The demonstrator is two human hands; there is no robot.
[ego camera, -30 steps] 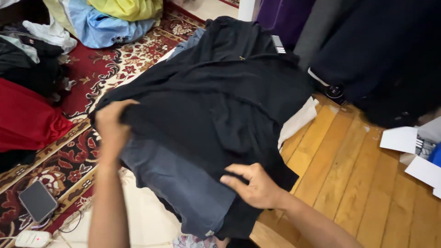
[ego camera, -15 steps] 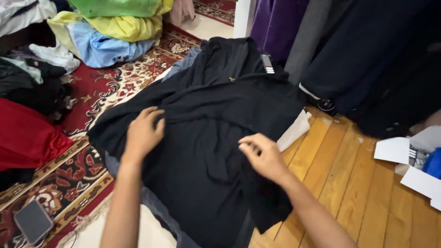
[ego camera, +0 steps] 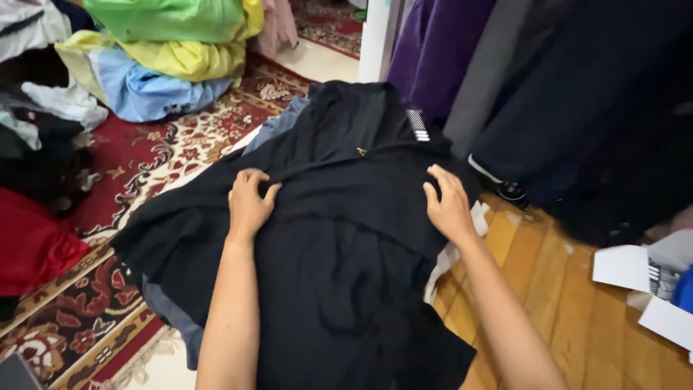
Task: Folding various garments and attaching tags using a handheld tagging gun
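A black garment (ego camera: 346, 267) was laid flat across a stack of clothes that straddled the rug (ego camera: 144, 162) and the wood floor (ego camera: 563, 310). The left hand (ego camera: 250, 202) was pressed onto the garment's upper left part, its fingers curled and bunching a fold of cloth. The right hand (ego camera: 449, 206) was laid flat near the garment's right edge, fingers together and extended; nothing was gripped.

Edges and room — the garment's left edge was draped over the rug, with a grey-blue layer (ego camera: 170, 314) exposed beneath it. At the right edge a white cloth (ego camera: 451, 253) protruded onto the floor. Hanging dark clothes (ego camera: 577, 94) stood just behind the stack, so little room was left at the far side. Open floor was available to the right, as far as the white cartons (ego camera: 639, 278). To the left, a red cloth (ego camera: 32, 245) and a pile of green, yellow and blue fabric (ego camera: 166, 50) were kept well apart from the garment.

Labels — a small black tag with white stripes (ego camera: 417, 124) was located near the collar, and a tiny gold mark (ego camera: 359, 151) at the chest.
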